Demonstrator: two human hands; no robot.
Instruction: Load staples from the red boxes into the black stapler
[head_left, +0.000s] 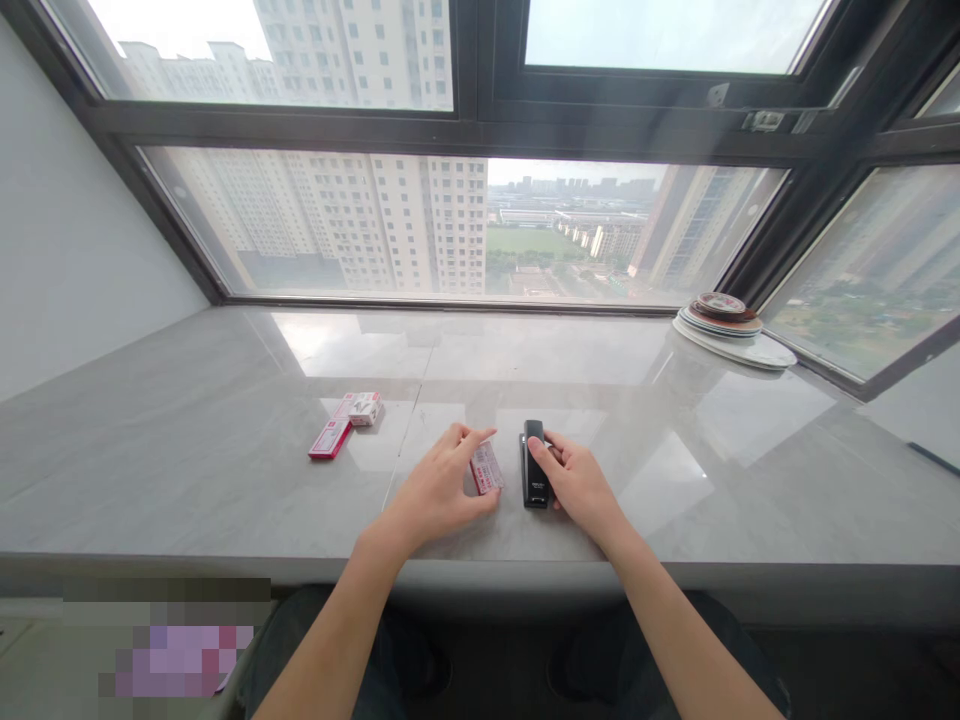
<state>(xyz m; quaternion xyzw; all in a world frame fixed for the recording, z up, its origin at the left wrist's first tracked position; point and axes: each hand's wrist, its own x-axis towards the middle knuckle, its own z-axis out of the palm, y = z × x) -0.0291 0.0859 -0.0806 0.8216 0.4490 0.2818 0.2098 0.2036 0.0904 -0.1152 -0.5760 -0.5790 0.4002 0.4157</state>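
In the head view, my left hand (448, 480) curves around a small pink-and-white box (487, 468), with the thumb at its near end and the fingers at its far end. The box looks like a box of staples, but its print is too small to read. A black stapler (535, 465) lies just to the right of it, its long side pointing away from me. My right hand (574, 475) grips the stapler from the right, thumb on top and fingers along its side. Part of that side is hidden by the fingers.
Farther left on the grey marble-look sill (225, 480) lie a red-and-white flat box (330, 438) and a small white-and-pink box (365, 408). A stack of plates (727, 330) stands at the back right by the window. The sill's front edge (510, 570) runs above my legs.
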